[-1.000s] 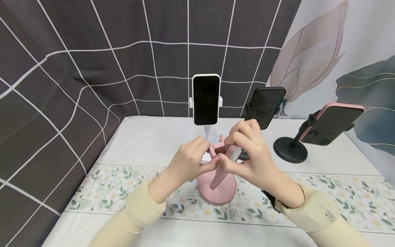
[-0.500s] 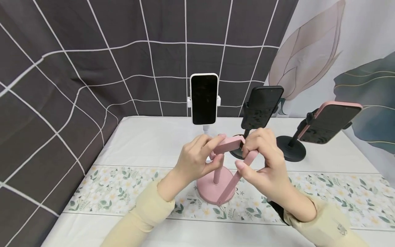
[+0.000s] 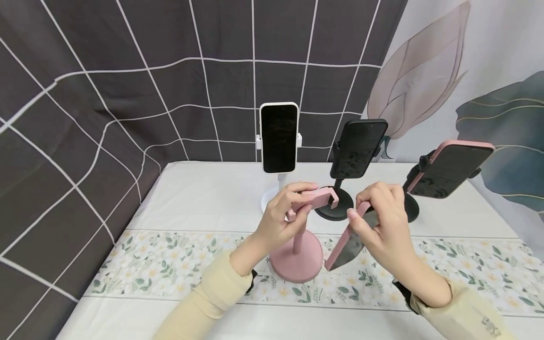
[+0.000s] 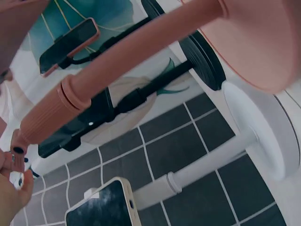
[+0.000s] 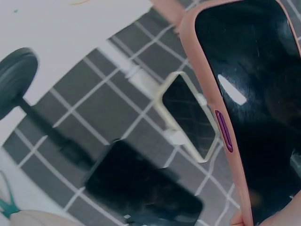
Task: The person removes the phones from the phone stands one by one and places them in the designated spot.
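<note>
Near the middle of the table in the head view stands a pink phone stand with a round base point(image 3: 291, 269). My left hand point(image 3: 280, 215) grips the stand's pink clamp point(image 3: 325, 199) between thumb and fingers. The clamp's hooked right end shows and nothing sits in it. To the right, my right hand point(image 3: 384, 226) holds a pink-cased phone point(image 3: 352, 248) by its upper edge, tilted and apart from the clamp. In the right wrist view this phone's dark screen point(image 5: 254, 108) faces the camera. The stand's pink post point(image 4: 131, 56) crosses the left wrist view.
Behind the hands, a white phone point(image 3: 279, 138) sits in a white stand. A black phone point(image 3: 359, 148) in a black stand is to its right. Farther right, another pink-cased phone point(image 3: 452, 170) rests in a black stand. A dark gridded curtain point(image 3: 225, 85) hangs behind.
The right hand has drawn the phone away from the pink clamp, down and to the right. The left hand has kept hold of the clamp and shifted slightly right.
</note>
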Demonstrator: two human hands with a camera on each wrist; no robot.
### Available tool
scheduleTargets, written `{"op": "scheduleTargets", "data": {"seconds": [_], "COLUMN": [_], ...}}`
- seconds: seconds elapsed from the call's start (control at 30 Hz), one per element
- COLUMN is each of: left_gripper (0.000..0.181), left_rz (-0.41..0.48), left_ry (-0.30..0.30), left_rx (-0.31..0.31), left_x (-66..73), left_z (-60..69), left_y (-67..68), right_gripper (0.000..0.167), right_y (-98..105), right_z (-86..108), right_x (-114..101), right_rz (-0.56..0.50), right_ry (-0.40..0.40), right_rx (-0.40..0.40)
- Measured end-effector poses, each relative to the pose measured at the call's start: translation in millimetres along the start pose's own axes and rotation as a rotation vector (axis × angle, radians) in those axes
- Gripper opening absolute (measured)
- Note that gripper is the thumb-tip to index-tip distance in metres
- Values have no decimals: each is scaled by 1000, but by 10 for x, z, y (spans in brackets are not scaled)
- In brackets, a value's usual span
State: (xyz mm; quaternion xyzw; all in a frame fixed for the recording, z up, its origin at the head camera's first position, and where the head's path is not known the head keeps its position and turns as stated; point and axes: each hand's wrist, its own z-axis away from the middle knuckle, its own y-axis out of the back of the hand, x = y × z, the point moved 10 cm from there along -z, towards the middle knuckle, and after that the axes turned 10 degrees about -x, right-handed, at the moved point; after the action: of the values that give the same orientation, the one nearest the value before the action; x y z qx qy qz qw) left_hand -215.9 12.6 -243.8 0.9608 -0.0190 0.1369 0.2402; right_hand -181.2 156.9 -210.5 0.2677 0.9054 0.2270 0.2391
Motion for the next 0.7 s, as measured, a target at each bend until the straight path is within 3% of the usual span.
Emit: {"op": "scheduleTargets", "data": {"seconds": [0.13,0.3,0.5,0.7], "left_gripper": [11,21,18,9], "left_rz": [51,-45,-113,-99], "left_ry": [-1,-57,-131,-132], "left_rx": [75,144,206,270], "left_x": [-15,-5,24,47], "left_z": [-6,-35,-63,-66], "left_y": [14,26,33,64], "right_gripper": [40,9,13,7], "right_y": [-118,-272,-457,-697], "right_z": [40,106,212,408], "right_x": [182,462,770,988], "right_rz": [93,199,312,378], "right_ry": [-49,-152,-268,-375], "right_rx": [-118,-264,-434,-650]}}
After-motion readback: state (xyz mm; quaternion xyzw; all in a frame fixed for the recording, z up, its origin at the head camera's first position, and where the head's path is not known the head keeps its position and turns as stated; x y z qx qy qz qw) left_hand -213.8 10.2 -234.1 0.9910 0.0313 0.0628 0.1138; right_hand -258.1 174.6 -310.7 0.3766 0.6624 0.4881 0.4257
